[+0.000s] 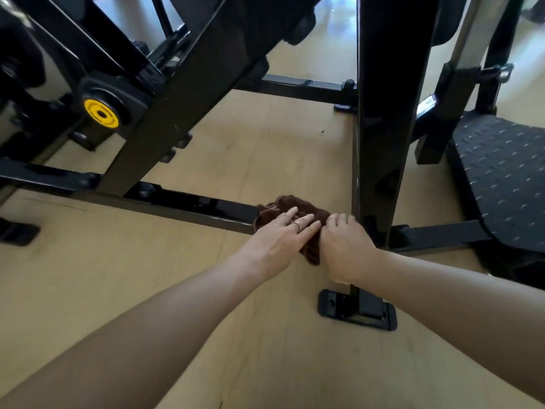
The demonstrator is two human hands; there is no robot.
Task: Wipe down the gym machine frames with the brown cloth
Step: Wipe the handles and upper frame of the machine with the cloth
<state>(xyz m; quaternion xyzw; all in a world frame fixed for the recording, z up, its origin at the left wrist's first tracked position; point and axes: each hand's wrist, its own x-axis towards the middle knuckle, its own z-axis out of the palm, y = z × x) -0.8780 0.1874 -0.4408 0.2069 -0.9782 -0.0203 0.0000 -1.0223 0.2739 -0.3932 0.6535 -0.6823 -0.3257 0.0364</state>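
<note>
Brown cloth [290, 206] sits bunched up on the low black base rail [188, 205] of the gym machine, right where that rail runs in toward the tall black upright post [383, 113], and both hands are on it. Left hand [278, 239] lies flat across the top of the cloth, fingers straight and spread, a ring [297, 225] showing on one of them, pressing the fabric onto the rail. Right hand [346, 246] is tucked in just beside it, fingers curled down into the cloth's right edge and gripping it, knuckles up, very near the foot of the post. A fold of the cloth hangs down between the two hands toward the floor. Both bare forearms reach in from the bottom of the view. Moving out: below the right wrist, a flat black foot plate [358, 311] rests on the pale wooden floor [250, 149]. Off to the right, a studded black footplate [501, 175] tilts up beside the post. Up to the left, a thick diagonal frame beam [182, 93] rises from the rail, and beside it a yellow round cap [101, 113] marks a pivot on the black frame.
</note>
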